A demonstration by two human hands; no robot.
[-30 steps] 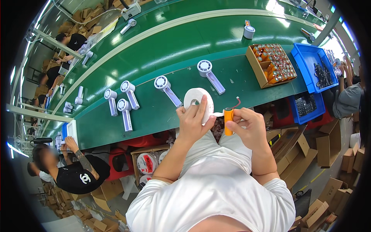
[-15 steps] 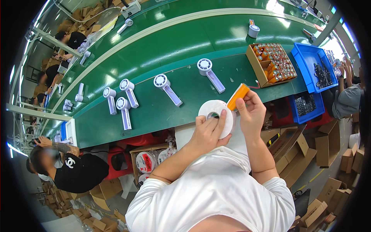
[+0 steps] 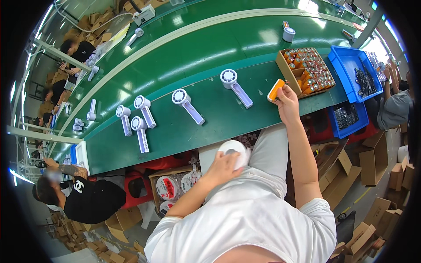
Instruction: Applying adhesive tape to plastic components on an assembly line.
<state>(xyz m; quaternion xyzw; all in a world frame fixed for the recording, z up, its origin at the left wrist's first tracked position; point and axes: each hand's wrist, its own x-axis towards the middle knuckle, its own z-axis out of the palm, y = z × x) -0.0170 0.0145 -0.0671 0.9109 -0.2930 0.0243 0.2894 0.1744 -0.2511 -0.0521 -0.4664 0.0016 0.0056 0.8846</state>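
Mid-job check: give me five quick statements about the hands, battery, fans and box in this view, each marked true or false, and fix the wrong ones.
1. The right hand holds an orange battery. True.
2. The fan nearest that hand lies on the green bench. True.
3. The left hand is on a fan. False: it is on the white roll.
4. The cardboard box is closed. False: it is open, with batteries showing inside.
5. The box stands to the right of the upper blue tray. False: it stands to its left.
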